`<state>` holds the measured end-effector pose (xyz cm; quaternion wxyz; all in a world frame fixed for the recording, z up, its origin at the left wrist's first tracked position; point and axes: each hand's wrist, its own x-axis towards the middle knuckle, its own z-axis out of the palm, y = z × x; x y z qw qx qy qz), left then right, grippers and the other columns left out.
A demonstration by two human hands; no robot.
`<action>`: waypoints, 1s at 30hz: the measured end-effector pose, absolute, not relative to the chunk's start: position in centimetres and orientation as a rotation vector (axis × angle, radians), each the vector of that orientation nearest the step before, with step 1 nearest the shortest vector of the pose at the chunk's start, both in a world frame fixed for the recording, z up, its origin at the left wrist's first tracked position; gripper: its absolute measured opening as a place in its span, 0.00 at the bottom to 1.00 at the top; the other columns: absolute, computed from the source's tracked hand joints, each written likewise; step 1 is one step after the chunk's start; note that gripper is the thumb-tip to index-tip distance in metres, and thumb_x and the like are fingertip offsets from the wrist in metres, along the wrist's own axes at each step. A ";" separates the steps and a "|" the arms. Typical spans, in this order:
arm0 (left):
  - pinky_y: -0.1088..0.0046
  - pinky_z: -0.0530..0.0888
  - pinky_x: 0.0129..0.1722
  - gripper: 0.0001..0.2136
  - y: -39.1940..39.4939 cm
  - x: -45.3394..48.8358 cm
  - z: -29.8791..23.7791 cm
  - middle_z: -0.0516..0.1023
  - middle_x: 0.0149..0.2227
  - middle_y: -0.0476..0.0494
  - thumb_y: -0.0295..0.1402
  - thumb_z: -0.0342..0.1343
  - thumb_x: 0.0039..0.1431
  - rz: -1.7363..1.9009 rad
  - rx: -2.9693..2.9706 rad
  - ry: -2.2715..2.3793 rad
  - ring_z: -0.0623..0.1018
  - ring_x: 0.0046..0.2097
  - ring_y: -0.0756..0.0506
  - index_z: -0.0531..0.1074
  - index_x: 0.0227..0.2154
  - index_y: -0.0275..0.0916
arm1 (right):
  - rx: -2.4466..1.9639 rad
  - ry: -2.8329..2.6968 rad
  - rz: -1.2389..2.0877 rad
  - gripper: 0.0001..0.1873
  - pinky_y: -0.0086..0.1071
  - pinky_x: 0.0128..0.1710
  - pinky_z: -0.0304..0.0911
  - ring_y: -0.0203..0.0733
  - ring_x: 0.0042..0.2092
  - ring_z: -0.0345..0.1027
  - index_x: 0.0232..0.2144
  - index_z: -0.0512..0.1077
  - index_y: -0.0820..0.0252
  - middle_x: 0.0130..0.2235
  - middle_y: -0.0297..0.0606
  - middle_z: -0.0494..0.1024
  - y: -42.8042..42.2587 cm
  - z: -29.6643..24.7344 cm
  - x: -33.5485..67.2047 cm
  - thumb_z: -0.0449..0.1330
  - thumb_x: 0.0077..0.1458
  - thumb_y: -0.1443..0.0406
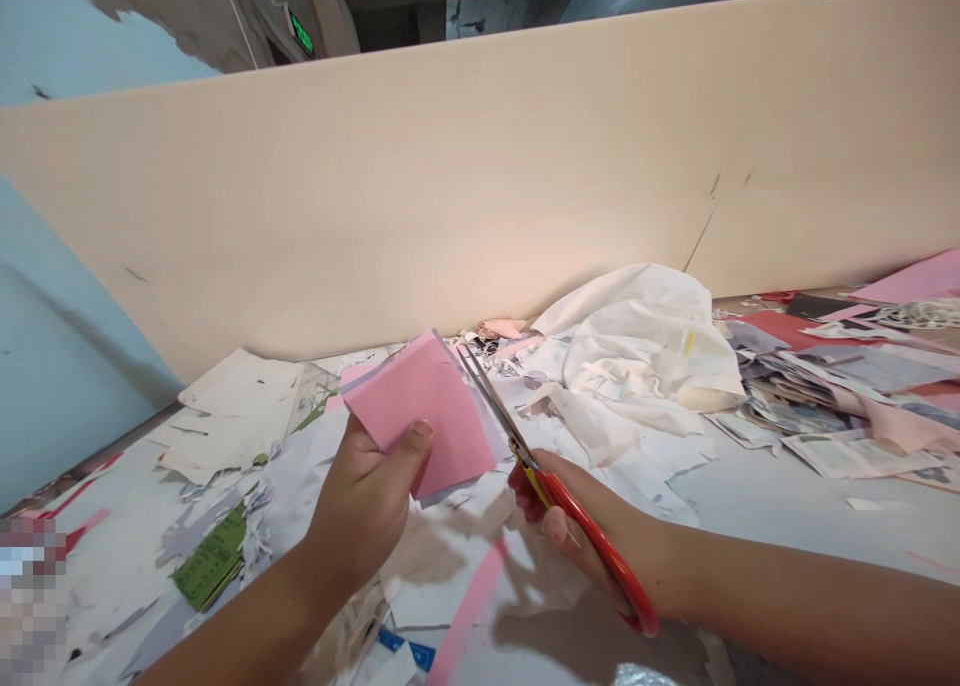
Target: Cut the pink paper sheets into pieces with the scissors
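My left hand (382,476) grips a pink sheet of paper (427,406), thumb on top and fingers hidden beneath. A whitish-grey layer shows under its edges. In my right hand (562,506) is a pair of scissors (592,536) with red handles, pointing up and to the left. The blades are slightly apart and lie along the right edge of the pink paper; whether paper is between them I cannot tell. Below both hands a pink paper strip (472,606) rests on the white scraps.
A beige panel (450,186) stands behind the table. Crumpled white paper (637,346) lies against it. Mixed paper scraps (802,396) are piled at the right. Torn white sheets (240,406) and green printed papers (214,561) lie at the left.
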<state>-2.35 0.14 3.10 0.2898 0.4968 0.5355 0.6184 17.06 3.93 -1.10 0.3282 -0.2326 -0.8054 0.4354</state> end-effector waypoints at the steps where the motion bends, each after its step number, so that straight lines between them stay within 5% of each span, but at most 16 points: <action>1: 0.72 0.69 0.35 0.14 0.1 -2.3 3.3 0.74 0.34 0.47 0.40 0.53 0.49 1.656 1.325 1.458 0.73 0.38 0.44 0.67 0.39 0.41 | -0.603 -2.138 1.131 0.26 0.31 0.25 0.56 0.36 0.27 0.54 0.31 0.60 0.61 0.29 0.38 0.63 3.9 -1.0 17.0 0.41 0.50 0.44; 23: 0.73 0.70 0.35 0.16 0.5 -3.4 4.4 0.73 0.38 0.49 0.39 0.52 0.50 1.833 1.394 1.762 0.73 0.40 0.45 0.64 0.43 0.44 | -0.648 -2.282 1.087 0.33 0.26 0.20 0.49 0.31 0.23 0.48 0.30 0.62 0.63 0.23 0.32 0.58 3.9 -0.4 17.0 0.36 0.49 0.41; 30: 0.75 0.70 0.32 0.15 0.2 -2.9 5.0 0.73 0.35 0.48 0.39 0.51 0.51 1.770 1.539 1.927 0.73 0.39 0.46 0.66 0.42 0.41 | -0.674 -2.244 1.119 0.24 0.24 0.18 0.47 0.29 0.22 0.47 0.26 0.59 0.61 0.22 0.30 0.57 4.3 -1.6 16.7 0.40 0.54 0.47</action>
